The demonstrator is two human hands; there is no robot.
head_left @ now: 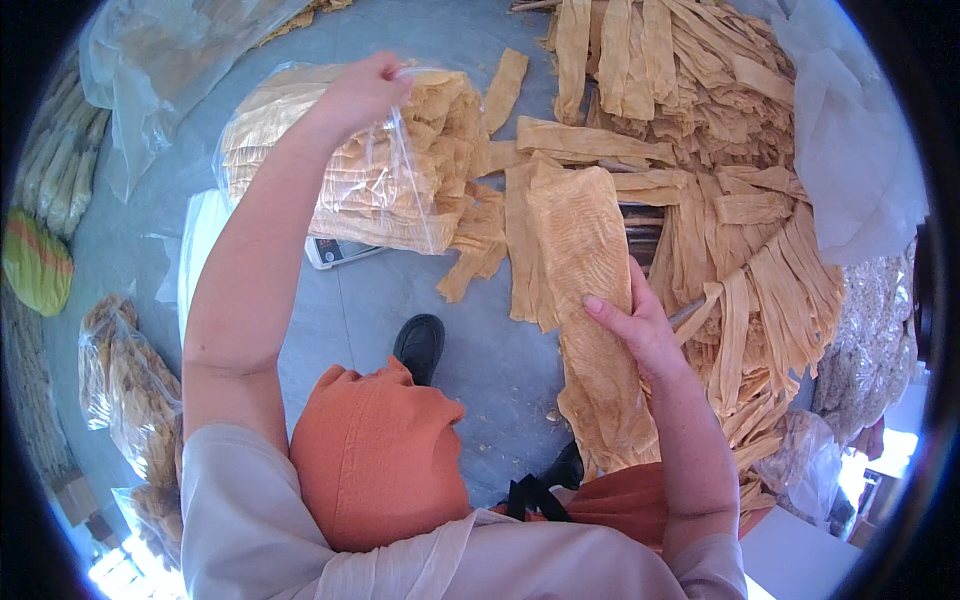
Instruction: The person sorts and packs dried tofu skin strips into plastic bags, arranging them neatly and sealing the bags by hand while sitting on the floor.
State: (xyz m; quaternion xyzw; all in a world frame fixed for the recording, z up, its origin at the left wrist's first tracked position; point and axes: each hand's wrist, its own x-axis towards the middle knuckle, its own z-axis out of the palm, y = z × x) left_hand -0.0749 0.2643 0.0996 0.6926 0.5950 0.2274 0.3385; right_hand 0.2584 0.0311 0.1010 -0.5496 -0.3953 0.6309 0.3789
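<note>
My left hand [372, 92] is raised at the upper left, its fingers closed on the rim of a clear plastic bag [265, 125]. Inside the bag lies a stack of tan, wrinkled sheets that look like dried tofu skin; some sheet ends [475, 225] stick out of its open right side. The bag rests over a scale [340, 253], mostly hidden beneath it. On the right, my right hand [640, 318] grips a long bundle of the same dried tofu skin [580, 235], thumb on top and fingers hidden underneath. The bundle hangs down toward my lap.
A big heap of loose tan strips [690, 110] spreads over the right side. Clear plastic sheeting [850, 150] lies beyond it. At the left are filled bags [135, 385] and a yellow-green sack [38, 262]. My dark shoe [419, 345] stands on the grey floor [500, 400].
</note>
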